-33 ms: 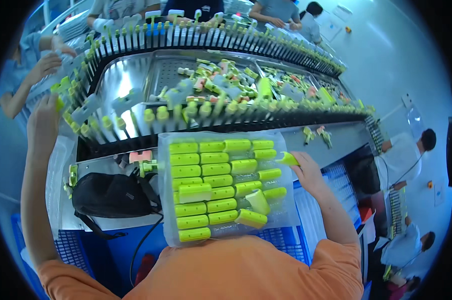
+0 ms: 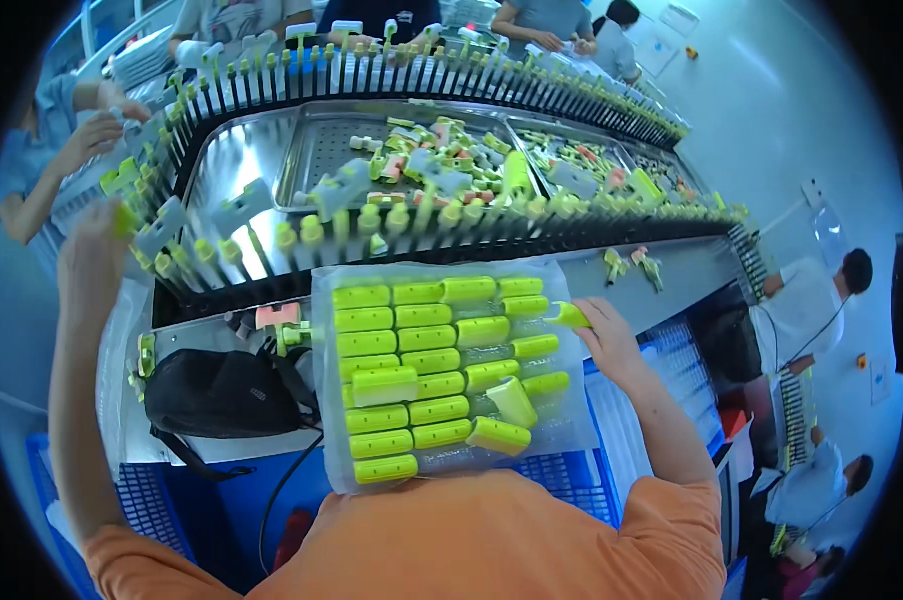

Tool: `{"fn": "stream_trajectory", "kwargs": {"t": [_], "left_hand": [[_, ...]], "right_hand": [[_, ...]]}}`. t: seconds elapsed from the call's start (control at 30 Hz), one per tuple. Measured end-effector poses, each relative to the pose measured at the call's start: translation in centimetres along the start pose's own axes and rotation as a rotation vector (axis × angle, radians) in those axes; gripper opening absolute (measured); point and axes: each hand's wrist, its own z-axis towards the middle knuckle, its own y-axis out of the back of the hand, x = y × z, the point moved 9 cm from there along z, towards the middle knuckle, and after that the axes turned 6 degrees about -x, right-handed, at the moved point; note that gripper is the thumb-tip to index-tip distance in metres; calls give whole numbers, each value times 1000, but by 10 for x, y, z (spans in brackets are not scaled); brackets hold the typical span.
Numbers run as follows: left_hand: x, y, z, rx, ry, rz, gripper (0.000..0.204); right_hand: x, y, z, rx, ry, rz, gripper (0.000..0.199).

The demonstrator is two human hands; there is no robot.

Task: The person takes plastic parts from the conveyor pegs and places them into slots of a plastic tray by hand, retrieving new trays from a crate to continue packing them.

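Note:
Out at the far left, my left hand [image 2: 93, 245] is raised beside the end of a rack of pegs and smeared by motion. Its fingers close on a lime-green plastic piece [image 2: 124, 219], only partly visible. At the right edge of a translucent plastic tray [image 2: 581, 415], my right hand [image 2: 611, 342] pinches a curved lime-green shell [image 2: 571, 315]. Rows of similar lime-green shells [image 2: 366, 344] fill much of this tray, which rests in front of my body. Some lie loose or tilted, including one showing its pale inside [image 2: 511, 402].
Upright pegs [image 2: 311, 232] with yellow-green tips loop around metal trays [image 2: 246, 150] holding mixed green, pink and grey parts [image 2: 441, 160]. A black bag [image 2: 226, 392] sits left of the shell tray. Blue crates [image 2: 561, 480] stand below. Other people work across and at both sides.
The near pegs have shifted slightly left. My left hand has dropped a little with the green piece and is more blurred. My right hand keeps its pinch on the shell.

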Motion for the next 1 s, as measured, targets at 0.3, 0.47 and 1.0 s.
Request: {"fn": "stream_trajectory", "kwargs": {"t": [0.3,0.47,1.0], "left_hand": [[-351,-58,-90,276,-529,-788,32],[-417,-117,-121,346,-724,-502,35],[-226,-98,60,419,-582,-33,29]], "right_hand": [[20,-50,9,81,330,-66,40],[-19,31,58,-244,225,-114,39],[-84,-1,195,252,411,-218,43]]}}
